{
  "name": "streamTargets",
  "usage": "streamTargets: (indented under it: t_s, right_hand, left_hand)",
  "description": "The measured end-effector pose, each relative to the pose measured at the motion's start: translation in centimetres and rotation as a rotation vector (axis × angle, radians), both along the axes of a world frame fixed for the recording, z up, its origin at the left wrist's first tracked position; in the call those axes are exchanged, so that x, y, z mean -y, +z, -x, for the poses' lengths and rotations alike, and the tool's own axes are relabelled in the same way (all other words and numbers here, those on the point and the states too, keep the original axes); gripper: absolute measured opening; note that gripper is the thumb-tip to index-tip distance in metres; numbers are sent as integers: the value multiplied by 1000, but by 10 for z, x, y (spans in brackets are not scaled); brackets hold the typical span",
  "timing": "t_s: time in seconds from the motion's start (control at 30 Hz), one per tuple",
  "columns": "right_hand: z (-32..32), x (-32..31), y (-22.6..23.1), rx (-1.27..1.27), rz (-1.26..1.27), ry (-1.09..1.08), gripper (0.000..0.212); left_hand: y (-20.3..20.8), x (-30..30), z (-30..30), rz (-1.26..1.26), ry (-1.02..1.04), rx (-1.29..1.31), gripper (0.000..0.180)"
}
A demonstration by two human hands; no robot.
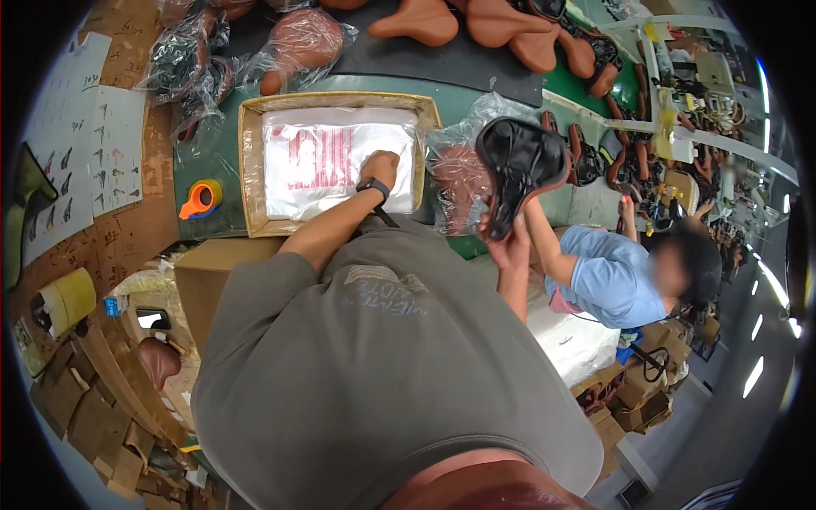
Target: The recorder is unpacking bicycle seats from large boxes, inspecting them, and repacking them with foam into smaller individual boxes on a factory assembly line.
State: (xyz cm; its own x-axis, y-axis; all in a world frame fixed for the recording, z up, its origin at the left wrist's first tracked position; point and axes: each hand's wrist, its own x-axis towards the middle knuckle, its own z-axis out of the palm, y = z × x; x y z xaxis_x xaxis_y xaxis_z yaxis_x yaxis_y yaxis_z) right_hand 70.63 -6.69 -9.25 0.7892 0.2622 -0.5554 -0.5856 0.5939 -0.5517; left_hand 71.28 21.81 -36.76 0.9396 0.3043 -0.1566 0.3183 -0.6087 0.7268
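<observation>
My right hand [508, 248] grips a bicycle saddle [520, 157] by its narrow nose. The saddle is held up with its black underside showing and a brown edge along one side. My left hand [382, 168], with a dark watch on the wrist, reaches into a shallow cardboard box [340, 99]. Its fingers are curled down on the right part of a stack of white plastic bags [285, 191] with red print; the fingertips are partly hidden. Beside the box, under the raised saddle, lies a brown saddle in clear plastic [459, 174].
An orange tape roll [202, 199] sits left of the box. Wrapped saddles [302, 51] and bare brown saddles [416, 21] line the far side. On the right a co-worker in a light blue shirt [608, 276] extends an arm close to my raised saddle.
</observation>
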Motion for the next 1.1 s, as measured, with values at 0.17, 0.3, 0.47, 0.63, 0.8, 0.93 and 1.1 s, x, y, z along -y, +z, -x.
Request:
streamTargets:
  t_s: [0.17,0.3,0.47,0.63,0.8,0.93,1.1]
  right_hand:
    - [41,-42,-13,120,237,197,54]
    - [55,-71,-28,139,244,211,66]
    - [19,-149,-9,141,27,618,67]
    - [-1,-210,-34,-32,-40,819,44]
    - [14,-223,-8,-122,-249,730,45]
    - [4,-191,13,131,-1,510,46]
    - [-3,-158,40,324,58,692,45]
  left_hand:
    - [-13,-52,28,698,317,-123,28]
    - [82,-90,52,1102,394,-207,36]
    - [147,-119,91,624,-29,92,26]
    - [181,-131,122,947,60,-64,18]
    - [172,-166,171,1812,384,150,11]
    - [267,-245,192,1824,561,590,12]
    - [268,-232,155,1356,300,55,20]
